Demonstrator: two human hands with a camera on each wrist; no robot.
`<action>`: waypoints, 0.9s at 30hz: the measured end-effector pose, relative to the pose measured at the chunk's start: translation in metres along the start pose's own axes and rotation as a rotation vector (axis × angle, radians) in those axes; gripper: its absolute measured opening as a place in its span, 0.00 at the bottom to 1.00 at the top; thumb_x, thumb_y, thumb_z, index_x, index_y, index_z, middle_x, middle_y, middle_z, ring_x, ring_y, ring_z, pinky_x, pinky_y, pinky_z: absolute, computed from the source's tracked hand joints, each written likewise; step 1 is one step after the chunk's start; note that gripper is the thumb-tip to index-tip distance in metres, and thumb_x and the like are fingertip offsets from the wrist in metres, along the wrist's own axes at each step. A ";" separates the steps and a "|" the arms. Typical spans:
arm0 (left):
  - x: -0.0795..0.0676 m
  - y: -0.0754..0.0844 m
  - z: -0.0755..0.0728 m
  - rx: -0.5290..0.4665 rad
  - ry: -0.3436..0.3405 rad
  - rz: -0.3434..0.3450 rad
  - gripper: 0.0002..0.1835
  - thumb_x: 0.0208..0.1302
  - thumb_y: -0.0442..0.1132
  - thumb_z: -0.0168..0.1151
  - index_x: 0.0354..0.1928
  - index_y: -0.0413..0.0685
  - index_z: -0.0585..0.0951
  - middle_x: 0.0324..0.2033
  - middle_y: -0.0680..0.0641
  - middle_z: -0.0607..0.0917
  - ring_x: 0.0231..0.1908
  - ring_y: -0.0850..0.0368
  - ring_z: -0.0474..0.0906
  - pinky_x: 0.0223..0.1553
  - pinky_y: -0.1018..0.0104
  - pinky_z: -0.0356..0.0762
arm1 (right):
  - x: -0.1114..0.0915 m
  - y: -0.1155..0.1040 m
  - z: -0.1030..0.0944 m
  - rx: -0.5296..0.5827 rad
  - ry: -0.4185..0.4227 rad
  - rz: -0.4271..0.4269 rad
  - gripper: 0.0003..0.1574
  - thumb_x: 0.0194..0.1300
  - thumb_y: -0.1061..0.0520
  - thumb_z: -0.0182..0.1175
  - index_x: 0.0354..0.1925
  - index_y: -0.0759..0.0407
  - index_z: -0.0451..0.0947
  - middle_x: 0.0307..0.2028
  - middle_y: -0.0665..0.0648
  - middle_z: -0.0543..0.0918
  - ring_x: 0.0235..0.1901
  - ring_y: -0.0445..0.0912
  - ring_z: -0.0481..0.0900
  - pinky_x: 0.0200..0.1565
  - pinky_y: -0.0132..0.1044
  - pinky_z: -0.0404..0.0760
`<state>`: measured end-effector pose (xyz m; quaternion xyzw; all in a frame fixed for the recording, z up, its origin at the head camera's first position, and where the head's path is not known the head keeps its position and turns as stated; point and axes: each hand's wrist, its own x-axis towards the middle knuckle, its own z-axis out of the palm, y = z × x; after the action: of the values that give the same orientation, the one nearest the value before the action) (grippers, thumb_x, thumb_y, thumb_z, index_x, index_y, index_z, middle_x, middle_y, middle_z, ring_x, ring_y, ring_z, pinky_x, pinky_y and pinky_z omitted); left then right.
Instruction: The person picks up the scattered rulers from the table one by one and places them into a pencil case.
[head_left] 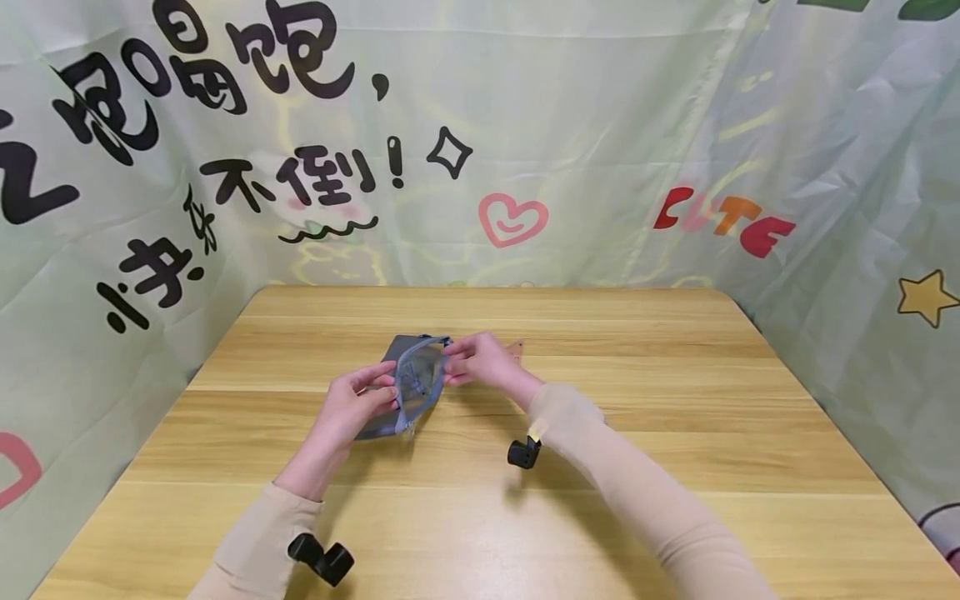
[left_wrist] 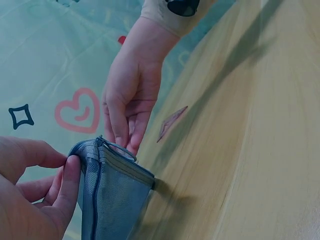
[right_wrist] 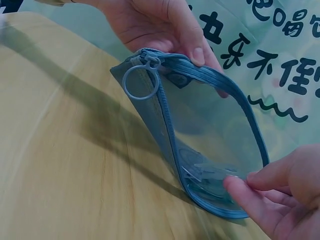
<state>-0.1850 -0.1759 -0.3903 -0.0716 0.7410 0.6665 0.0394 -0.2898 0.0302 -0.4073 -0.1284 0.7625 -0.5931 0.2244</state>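
Observation:
A blue-grey zip pouch (head_left: 420, 379) with a see-through side gapes between both hands over the table. My left hand (head_left: 360, 400) pinches one side of its mouth between thumb and fingers. On the opposite side, my right hand (head_left: 480, 358) has thumb and fingertips together at the rim. A ring-shaped zip pull (right_wrist: 140, 82) hangs at the corner near the left hand. Down inside the pouch lie clear plastic pieces (right_wrist: 215, 171), partly covered by the right fingers in the right wrist view.
A thin pinkish triangle, like a set square (left_wrist: 171, 123), lies on the wooden table (head_left: 637, 375) beyond the right hand. Printed cloth (head_left: 600, 125) hangs around the table's back and sides. A black wrist camera (head_left: 523, 452) sits below the right cuff.

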 end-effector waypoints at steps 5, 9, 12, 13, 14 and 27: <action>0.000 0.000 0.000 -0.004 0.004 0.000 0.26 0.66 0.26 0.56 0.66 0.35 0.72 0.37 0.55 0.79 0.33 0.69 0.80 0.44 0.75 0.86 | 0.002 0.000 0.006 0.023 0.002 0.010 0.24 0.66 0.71 0.57 0.61 0.73 0.72 0.46 0.74 0.83 0.37 0.52 0.89 0.46 0.40 0.89; 0.000 0.000 -0.001 -0.005 0.003 0.002 0.26 0.66 0.27 0.57 0.66 0.35 0.72 0.37 0.54 0.79 0.33 0.68 0.80 0.44 0.75 0.86 | 0.003 0.001 0.010 0.023 0.005 -0.003 0.24 0.66 0.72 0.57 0.60 0.74 0.72 0.46 0.74 0.83 0.35 0.51 0.89 0.47 0.41 0.89; -0.001 0.000 -0.001 -0.005 0.003 0.004 0.25 0.66 0.28 0.57 0.66 0.35 0.72 0.37 0.54 0.79 0.33 0.69 0.80 0.44 0.74 0.86 | 0.004 0.002 0.012 0.024 0.009 -0.006 0.24 0.66 0.71 0.58 0.60 0.75 0.72 0.47 0.74 0.83 0.35 0.51 0.89 0.48 0.42 0.89; -0.001 0.000 -0.001 -0.005 0.002 0.007 0.25 0.66 0.28 0.57 0.66 0.35 0.72 0.36 0.54 0.79 0.33 0.69 0.80 0.44 0.75 0.86 | 0.005 0.002 0.013 0.025 0.012 -0.006 0.24 0.66 0.72 0.58 0.60 0.74 0.73 0.47 0.73 0.84 0.35 0.51 0.89 0.48 0.42 0.89; -0.002 0.000 -0.001 -0.007 0.000 0.010 0.25 0.66 0.27 0.57 0.66 0.34 0.72 0.36 0.54 0.79 0.33 0.69 0.80 0.44 0.75 0.86 | 0.005 0.002 0.013 0.026 0.016 -0.006 0.23 0.65 0.72 0.58 0.59 0.74 0.73 0.46 0.73 0.84 0.36 0.52 0.89 0.48 0.43 0.89; -0.001 0.000 0.000 -0.016 0.007 0.005 0.26 0.65 0.26 0.56 0.66 0.34 0.72 0.37 0.52 0.79 0.34 0.69 0.80 0.42 0.76 0.86 | 0.004 0.000 0.020 -0.002 0.005 -0.029 0.23 0.65 0.69 0.60 0.59 0.74 0.74 0.45 0.73 0.85 0.41 0.57 0.89 0.46 0.42 0.89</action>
<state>-0.1835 -0.1757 -0.3899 -0.0725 0.7358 0.6724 0.0345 -0.2830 0.0114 -0.4121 -0.1381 0.7617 -0.5959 0.2139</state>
